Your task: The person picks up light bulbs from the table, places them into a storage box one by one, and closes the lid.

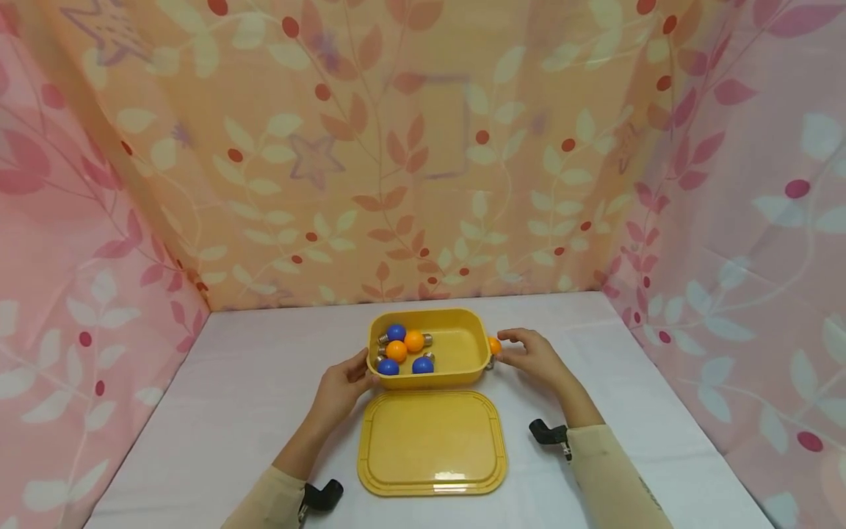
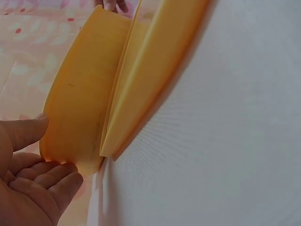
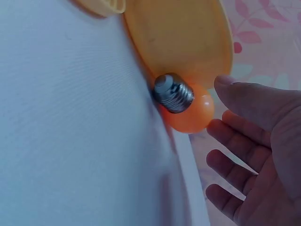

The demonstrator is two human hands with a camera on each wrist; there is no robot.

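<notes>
A yellow box [image 1: 456,380] stands on the table, holding several blue and orange light bulbs at its left side. With thumb and fingers around its left front corner, my left hand [image 1: 340,386] holds the box; the left wrist view shows the thumb against the wall near the rim. Outside the box's right end lies an orange light bulb [image 3: 190,115], its metal screw base turned toward the table's front. My right hand [image 1: 538,360] is right beside this bulb, fingers spread and relaxed, the index fingertip at the bulb's surface and the thumb near the box rim.
The yellow lid [image 1: 432,441] lies flat on the white tablecloth [image 1: 251,389], just in front of the box. Floral curtains [image 1: 423,184] surround the table at the back and both sides. A black camera mount [image 1: 548,432] sits on each wrist.
</notes>
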